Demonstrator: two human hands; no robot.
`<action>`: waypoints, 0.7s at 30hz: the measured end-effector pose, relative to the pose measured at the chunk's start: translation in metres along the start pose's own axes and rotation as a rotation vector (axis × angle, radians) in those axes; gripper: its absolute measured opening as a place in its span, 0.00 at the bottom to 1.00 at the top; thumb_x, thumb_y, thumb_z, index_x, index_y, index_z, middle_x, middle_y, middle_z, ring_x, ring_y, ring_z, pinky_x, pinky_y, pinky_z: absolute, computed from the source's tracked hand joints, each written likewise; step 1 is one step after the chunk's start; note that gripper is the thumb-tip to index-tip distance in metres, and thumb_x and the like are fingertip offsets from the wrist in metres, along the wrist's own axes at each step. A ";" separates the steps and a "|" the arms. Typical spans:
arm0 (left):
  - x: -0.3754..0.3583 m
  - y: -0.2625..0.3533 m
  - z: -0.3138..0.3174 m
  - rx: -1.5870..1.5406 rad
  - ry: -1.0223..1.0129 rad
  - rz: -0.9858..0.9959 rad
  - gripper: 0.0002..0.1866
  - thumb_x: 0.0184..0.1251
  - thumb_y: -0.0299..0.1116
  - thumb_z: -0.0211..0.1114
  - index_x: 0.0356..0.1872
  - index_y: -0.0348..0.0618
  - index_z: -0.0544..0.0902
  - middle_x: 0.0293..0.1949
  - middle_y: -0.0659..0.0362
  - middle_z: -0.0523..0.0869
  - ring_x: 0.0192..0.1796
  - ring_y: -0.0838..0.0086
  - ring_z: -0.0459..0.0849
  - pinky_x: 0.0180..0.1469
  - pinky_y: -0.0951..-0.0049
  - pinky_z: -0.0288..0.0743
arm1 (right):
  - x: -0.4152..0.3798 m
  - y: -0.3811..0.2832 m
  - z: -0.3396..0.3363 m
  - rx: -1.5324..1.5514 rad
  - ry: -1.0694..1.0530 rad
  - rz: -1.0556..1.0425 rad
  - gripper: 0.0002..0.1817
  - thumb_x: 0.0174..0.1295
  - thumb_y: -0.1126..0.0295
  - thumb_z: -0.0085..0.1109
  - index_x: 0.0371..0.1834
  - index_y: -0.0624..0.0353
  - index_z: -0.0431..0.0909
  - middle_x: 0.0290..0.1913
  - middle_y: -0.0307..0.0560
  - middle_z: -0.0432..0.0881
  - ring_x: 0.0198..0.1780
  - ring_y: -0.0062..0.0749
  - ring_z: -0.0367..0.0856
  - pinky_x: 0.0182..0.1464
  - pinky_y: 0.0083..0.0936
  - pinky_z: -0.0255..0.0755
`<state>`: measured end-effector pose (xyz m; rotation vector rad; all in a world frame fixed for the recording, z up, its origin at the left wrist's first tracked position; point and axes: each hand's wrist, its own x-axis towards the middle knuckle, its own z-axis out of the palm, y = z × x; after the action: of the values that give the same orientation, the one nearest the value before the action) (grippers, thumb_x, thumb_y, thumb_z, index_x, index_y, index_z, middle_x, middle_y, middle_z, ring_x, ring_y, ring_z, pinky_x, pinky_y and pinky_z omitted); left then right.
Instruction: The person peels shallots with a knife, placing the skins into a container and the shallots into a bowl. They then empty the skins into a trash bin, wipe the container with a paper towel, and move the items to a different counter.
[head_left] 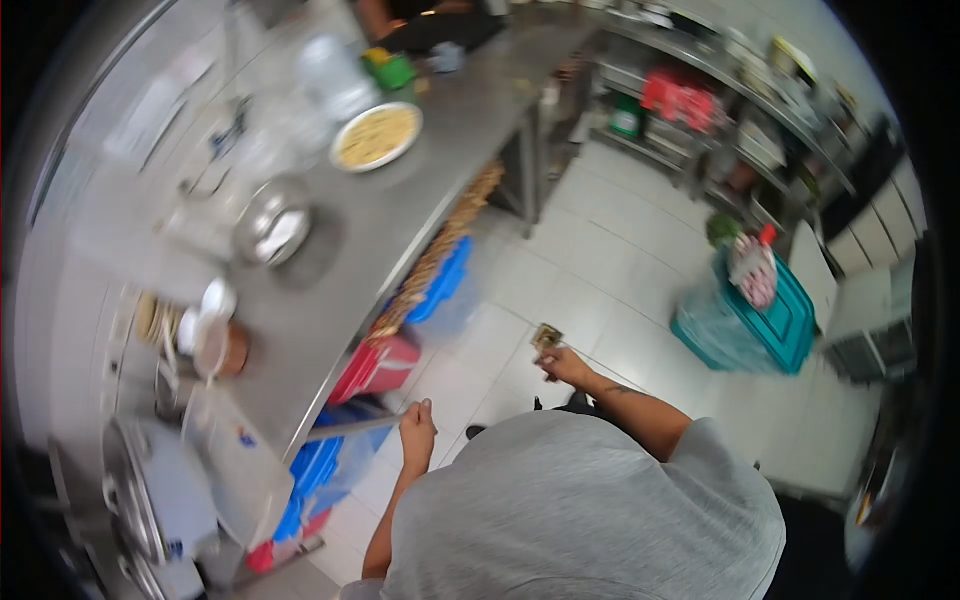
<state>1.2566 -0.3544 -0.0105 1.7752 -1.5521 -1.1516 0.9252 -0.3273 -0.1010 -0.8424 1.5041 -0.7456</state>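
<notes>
My right hand (563,367) is closed on a small, flat yellow-brown item (547,338), held out in front of my body above the tiled floor. Blur hides what kind of item it is. Curled into a fist with the thumb uppermost, my left hand (418,434) hangs beside the steel table, and nothing sticks out of it. Nearest to that hand are a grey table leg (350,428) and a red bin (378,366) under the table.
On the steel table (330,310) are a plate of yellow food (377,137), a metal bowl (273,222) and a brown container (221,350). A lidded teal bin (745,315) stands on the right with a bag (753,270) on it. Loaded shelves (690,40) line the back.
</notes>
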 end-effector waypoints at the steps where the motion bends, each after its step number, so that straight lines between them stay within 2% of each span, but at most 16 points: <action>1: 0.008 0.030 0.018 0.120 -0.038 0.072 0.14 0.71 0.35 0.56 0.27 0.37 0.74 0.14 0.59 0.71 0.17 0.75 0.72 0.20 0.70 0.68 | -0.015 0.046 -0.037 -0.141 0.065 0.058 0.14 0.55 0.76 0.56 0.46 0.59 0.81 0.27 0.46 0.82 0.24 0.27 0.80 0.28 0.21 0.75; 2: 0.021 0.040 0.043 0.086 -0.112 0.121 0.12 0.71 0.35 0.56 0.29 0.38 0.74 0.16 0.59 0.72 0.17 0.75 0.72 0.20 0.70 0.68 | -0.032 0.085 -0.073 -0.281 0.125 0.125 0.16 0.53 0.76 0.56 0.47 0.58 0.81 0.28 0.47 0.83 0.25 0.28 0.81 0.27 0.22 0.74; 4: 0.050 0.049 0.093 0.017 -0.262 0.198 0.09 0.70 0.34 0.56 0.35 0.38 0.74 0.18 0.58 0.74 0.17 0.75 0.73 0.20 0.71 0.69 | -0.080 0.119 -0.138 -0.166 0.265 0.385 0.20 0.51 0.76 0.55 0.50 0.61 0.79 0.31 0.51 0.84 0.26 0.31 0.82 0.27 0.24 0.75; 5: 0.062 0.059 0.118 0.099 -0.362 0.201 0.08 0.69 0.34 0.57 0.40 0.40 0.74 0.21 0.57 0.76 0.17 0.74 0.75 0.19 0.71 0.70 | -0.102 0.144 -0.168 -0.023 0.384 0.368 0.21 0.51 0.76 0.54 0.52 0.61 0.78 0.31 0.50 0.84 0.27 0.31 0.82 0.27 0.25 0.75; 6: 0.072 0.067 0.146 0.139 -0.451 0.201 0.08 0.69 0.34 0.57 0.40 0.40 0.75 0.21 0.57 0.76 0.17 0.74 0.75 0.20 0.71 0.70 | -0.121 0.167 -0.190 0.119 0.505 0.345 0.22 0.52 0.76 0.54 0.53 0.62 0.76 0.31 0.49 0.83 0.28 0.31 0.82 0.28 0.26 0.75; 8: 0.083 0.091 0.206 0.211 -0.610 0.204 0.08 0.69 0.35 0.57 0.39 0.40 0.75 0.21 0.56 0.77 0.18 0.74 0.76 0.20 0.71 0.71 | -0.169 0.172 -0.229 0.450 0.760 0.334 0.20 0.53 0.75 0.54 0.52 0.62 0.76 0.30 0.45 0.82 0.29 0.28 0.81 0.30 0.26 0.75; 9: 0.084 0.107 0.236 0.274 -0.702 0.211 0.09 0.69 0.36 0.57 0.40 0.40 0.76 0.22 0.56 0.78 0.18 0.74 0.77 0.20 0.71 0.72 | -0.188 0.175 -0.243 0.621 0.887 0.328 0.16 0.56 0.73 0.53 0.49 0.59 0.76 0.29 0.42 0.80 0.29 0.26 0.80 0.31 0.24 0.74; 12: 0.072 0.152 0.311 0.323 -0.972 0.278 0.10 0.70 0.36 0.56 0.39 0.39 0.76 0.22 0.56 0.78 0.18 0.73 0.77 0.21 0.71 0.72 | -0.222 0.200 -0.268 0.826 1.116 0.332 0.15 0.57 0.72 0.52 0.49 0.58 0.76 0.29 0.40 0.79 0.28 0.26 0.79 0.31 0.25 0.74; 15: 0.068 0.196 0.361 0.466 -1.212 0.273 0.14 0.71 0.39 0.55 0.38 0.35 0.75 0.21 0.57 0.78 0.18 0.74 0.76 0.22 0.73 0.72 | -0.221 0.212 -0.269 0.936 1.141 0.353 0.14 0.62 0.68 0.50 0.50 0.57 0.75 0.33 0.42 0.80 0.32 0.28 0.79 0.34 0.28 0.75; 16: 0.074 0.202 0.374 0.508 -1.234 0.239 0.14 0.71 0.39 0.55 0.38 0.35 0.75 0.21 0.57 0.78 0.18 0.74 0.76 0.22 0.74 0.72 | -0.220 0.214 -0.268 0.975 1.143 0.354 0.14 0.64 0.66 0.50 0.50 0.57 0.75 0.34 0.43 0.80 0.33 0.28 0.79 0.35 0.28 0.75; 18: 0.084 0.217 0.404 0.575 -1.276 0.173 0.14 0.71 0.39 0.55 0.38 0.36 0.75 0.20 0.57 0.77 0.18 0.74 0.76 0.21 0.74 0.71 | -0.206 0.214 -0.275 1.114 1.072 0.334 0.23 0.68 0.52 0.49 0.56 0.58 0.73 0.41 0.48 0.79 0.41 0.36 0.79 0.43 0.36 0.78; 19: 0.096 0.219 0.422 0.562 -1.313 0.068 0.17 0.72 0.43 0.54 0.39 0.36 0.76 0.22 0.57 0.78 0.18 0.74 0.77 0.20 0.74 0.71 | -0.197 0.209 -0.285 1.155 1.040 0.309 0.26 0.68 0.48 0.48 0.58 0.58 0.71 0.43 0.50 0.79 0.44 0.39 0.79 0.45 0.38 0.77; 21: 0.119 0.228 0.461 0.520 -1.338 0.034 0.20 0.72 0.47 0.52 0.40 0.36 0.76 0.24 0.56 0.78 0.19 0.74 0.78 0.20 0.74 0.71 | -0.171 0.199 -0.309 1.229 0.996 0.235 0.32 0.67 0.44 0.47 0.62 0.60 0.67 0.47 0.54 0.78 0.47 0.44 0.78 0.47 0.42 0.77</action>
<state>0.7437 -0.4485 -0.0896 1.1255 -2.7641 -2.2963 0.6065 -0.0808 -0.1481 0.7345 1.4873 -1.7530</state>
